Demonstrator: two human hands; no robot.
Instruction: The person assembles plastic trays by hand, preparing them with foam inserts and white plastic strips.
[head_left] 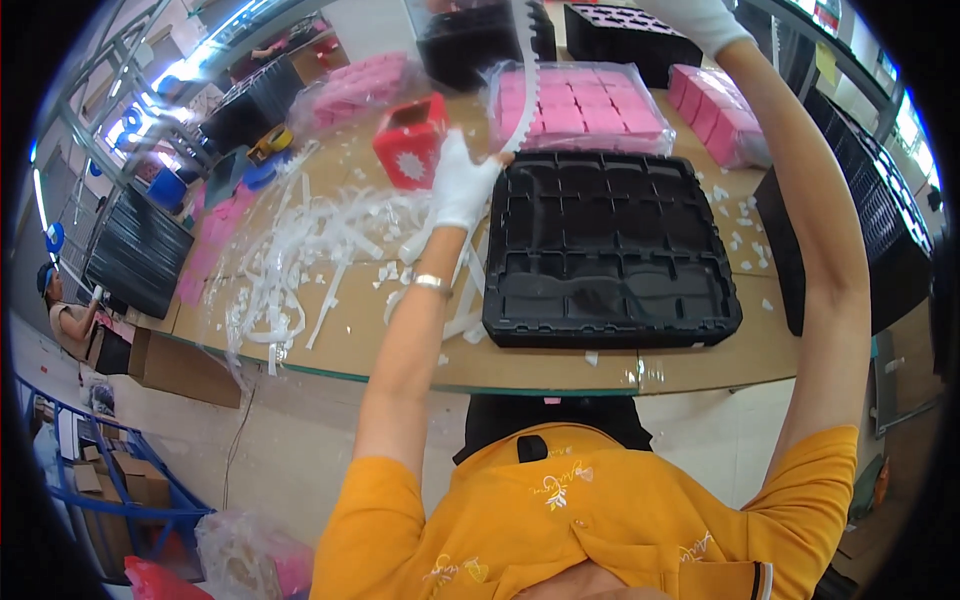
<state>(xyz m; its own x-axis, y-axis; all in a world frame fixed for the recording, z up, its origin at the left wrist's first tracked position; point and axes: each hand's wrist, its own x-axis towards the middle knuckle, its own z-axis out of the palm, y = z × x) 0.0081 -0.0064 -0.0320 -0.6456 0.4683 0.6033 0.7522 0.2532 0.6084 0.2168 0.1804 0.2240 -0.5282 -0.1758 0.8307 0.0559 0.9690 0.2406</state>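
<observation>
My left hand [462, 185], in a white glove with bare fingertips, is at the left edge of a stack of black plastic trays [610, 245]. Its thumb and finger are closed on the lower end of a long white strip [527, 85] with a notched edge. The strip curves upward out of the picture. The top tray has a grid of shallow compartments. My right hand [700, 22], also gloved, is raised at the far right, above another black tray stack [630, 45]; its fingers are cut off by the upper edge.
A red box [410, 140] stands beyond my left hand. Curled white strips [290, 245] and scraps litter the table's left. Bagged pink blocks [580, 105] lie behind the trays, with more pink blocks [715, 110] at right. Black trays [850, 200] stand at right. A person [72, 315] is at far left.
</observation>
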